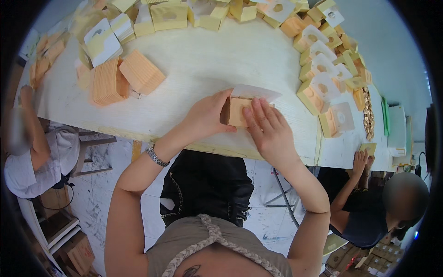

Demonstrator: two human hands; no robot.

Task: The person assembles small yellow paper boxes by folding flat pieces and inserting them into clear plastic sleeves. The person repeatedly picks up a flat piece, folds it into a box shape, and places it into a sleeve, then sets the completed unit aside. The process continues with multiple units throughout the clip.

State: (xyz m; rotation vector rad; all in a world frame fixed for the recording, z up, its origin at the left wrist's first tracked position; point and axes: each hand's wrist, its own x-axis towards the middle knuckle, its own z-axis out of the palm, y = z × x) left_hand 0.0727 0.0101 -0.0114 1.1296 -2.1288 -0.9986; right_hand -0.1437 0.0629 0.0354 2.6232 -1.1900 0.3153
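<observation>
Near the table's front edge I have a small open carton (225, 112) with a peach insert (240, 107) in it and a whitish flap raised at its far side. My left hand (210, 113) grips the carton's left side, thumb at the near edge and fingers at the far one. The fingers of my right hand (272, 129) lie stretched out over the insert and the carton's right part, hiding some of it. To the left, two stacks of peach inserts, a standing one (105, 83) and a tilted one (142, 73), rest on the table.
Yellow cartons (168, 16) line the far edge of the white table (198, 55). More cartons with raised flaps (318, 90) run down the right side, beside a row of small gold-coloured pieces (368, 115). Other people sit at left and right, one hand (360, 164) holding a yellowish piece.
</observation>
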